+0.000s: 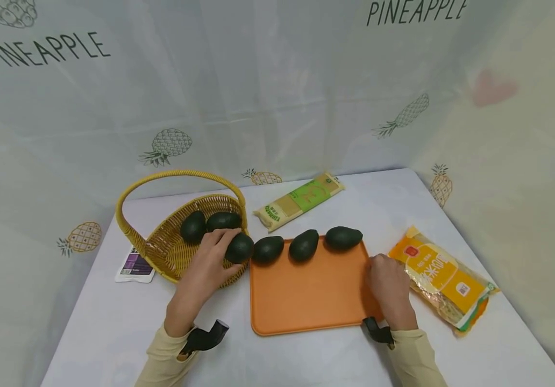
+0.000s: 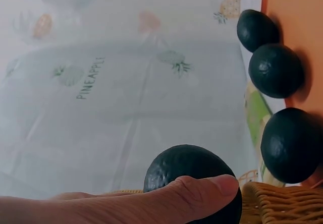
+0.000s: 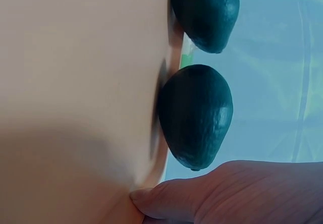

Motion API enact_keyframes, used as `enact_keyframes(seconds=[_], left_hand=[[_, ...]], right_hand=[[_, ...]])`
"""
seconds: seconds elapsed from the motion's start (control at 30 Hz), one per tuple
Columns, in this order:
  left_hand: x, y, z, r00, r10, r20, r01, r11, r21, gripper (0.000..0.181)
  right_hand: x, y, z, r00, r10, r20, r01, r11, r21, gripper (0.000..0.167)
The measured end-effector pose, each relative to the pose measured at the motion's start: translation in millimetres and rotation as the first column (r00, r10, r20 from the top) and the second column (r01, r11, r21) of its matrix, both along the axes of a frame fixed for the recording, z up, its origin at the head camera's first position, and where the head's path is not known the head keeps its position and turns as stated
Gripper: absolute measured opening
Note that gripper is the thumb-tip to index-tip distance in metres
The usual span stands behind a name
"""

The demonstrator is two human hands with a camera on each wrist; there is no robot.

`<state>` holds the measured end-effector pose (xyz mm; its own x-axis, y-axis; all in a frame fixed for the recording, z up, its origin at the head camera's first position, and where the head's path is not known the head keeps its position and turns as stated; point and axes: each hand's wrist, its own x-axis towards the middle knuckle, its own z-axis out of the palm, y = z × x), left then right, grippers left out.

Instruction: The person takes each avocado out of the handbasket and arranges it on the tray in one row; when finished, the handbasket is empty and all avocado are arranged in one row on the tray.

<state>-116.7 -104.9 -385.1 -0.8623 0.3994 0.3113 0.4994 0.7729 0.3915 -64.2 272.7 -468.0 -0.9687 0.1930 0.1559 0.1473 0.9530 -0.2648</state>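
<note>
In the head view my left hand (image 1: 208, 263) grips a dark green avocado (image 1: 240, 248) at the right rim of the yellow wicker basket (image 1: 163, 250). The left wrist view shows the thumb lying across this avocado (image 2: 189, 164). Two more avocados, one of them round-looking (image 1: 193, 227), lie inside the basket. Along the far edge of an orange tray (image 1: 306, 295) sit three avocados: a left one (image 1: 268, 250), a middle one (image 1: 304, 246) and a right one (image 1: 342, 238). My right hand (image 1: 390, 287) holds the tray's right edge, thumb on top; its other fingers are mostly hidden.
Behind the tray lies a long tan and green packet (image 1: 300, 201). To the right is a yellow bag (image 1: 444, 279) with a clear part. A white and purple packet (image 1: 135, 267) is partly under the basket, whose tall handle (image 1: 180, 173) arches over it. A pineapple-print curtain (image 1: 277, 97) hangs behind the white table.
</note>
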Motion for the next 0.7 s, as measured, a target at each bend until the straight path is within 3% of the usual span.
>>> enact_keyframes(seconds=[0.23, 0.7], left_hand=[[1.5, 4.3, -2.7, 1.0, -0.029, -0.005, 0.029, 1.0, 0.01, 0.071], [7.3, 13.8, -5.7, 0.997, -0.081, -0.015, 0.08, 0.996, -0.023, 0.078]], right_hand=[[1.0, 0.8, -1.3, 0.998, 0.019, -0.058, -0.018, 1.0, 0.01, 0.012], [0.4, 1.6, -2.1, 1.0, 0.001, -0.014, -0.002, 1.0, -0.011, 0.01]])
